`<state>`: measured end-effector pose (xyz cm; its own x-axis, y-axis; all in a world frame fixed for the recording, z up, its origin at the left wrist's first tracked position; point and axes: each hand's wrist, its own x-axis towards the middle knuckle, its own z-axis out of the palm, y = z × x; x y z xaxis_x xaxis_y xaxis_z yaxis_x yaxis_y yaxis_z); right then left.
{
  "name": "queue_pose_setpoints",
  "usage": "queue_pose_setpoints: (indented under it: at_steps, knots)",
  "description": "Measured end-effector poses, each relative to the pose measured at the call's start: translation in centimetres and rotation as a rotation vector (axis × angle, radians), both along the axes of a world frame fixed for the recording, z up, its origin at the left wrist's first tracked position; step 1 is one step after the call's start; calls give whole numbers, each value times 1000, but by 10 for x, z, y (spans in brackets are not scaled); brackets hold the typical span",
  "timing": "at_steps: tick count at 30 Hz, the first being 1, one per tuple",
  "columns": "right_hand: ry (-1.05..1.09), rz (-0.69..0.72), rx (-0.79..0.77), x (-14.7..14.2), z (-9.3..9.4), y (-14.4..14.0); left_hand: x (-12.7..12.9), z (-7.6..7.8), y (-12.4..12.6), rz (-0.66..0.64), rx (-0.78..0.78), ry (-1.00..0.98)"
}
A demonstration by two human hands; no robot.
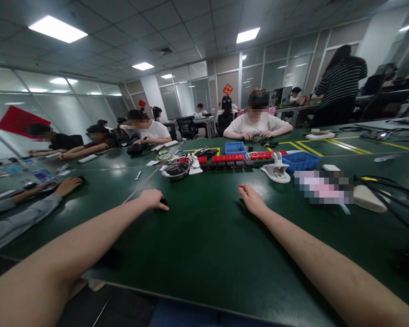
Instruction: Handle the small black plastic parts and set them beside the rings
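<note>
Dark green matte table top (204,236) under your bare arms, yellow tape lines (330,143) crossing it far right. Ahead, bright red plastic strips (229,157), two blue plastic bins (300,161), a white plastic stand (276,170), a silver steel bowl (176,171).

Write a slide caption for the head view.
Both hands, left hand and right hand, rest empty on the green table, short of a metal bowl.

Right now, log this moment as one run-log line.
left hand: resting on green table, holding nothing | right hand: same | nearest: metal bowl, white holder
</note>
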<state>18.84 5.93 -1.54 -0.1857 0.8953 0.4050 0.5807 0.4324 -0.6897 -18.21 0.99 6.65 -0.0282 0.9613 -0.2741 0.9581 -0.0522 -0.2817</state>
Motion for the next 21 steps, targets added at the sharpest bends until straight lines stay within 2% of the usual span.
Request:
queue_pose_setpoints:
  at_steps: [10,17,21]
  knots:
    - [-42,-15,-23,-1,1,0,-29,3,-48,-46,-14,-49]
    - [-59,-28,-39,-2,2,0,-47,0,-76,-13,-35,-76]
    - [-75,-42,-62,-3,2,0,-60,16,-84,-3,-65,-28]
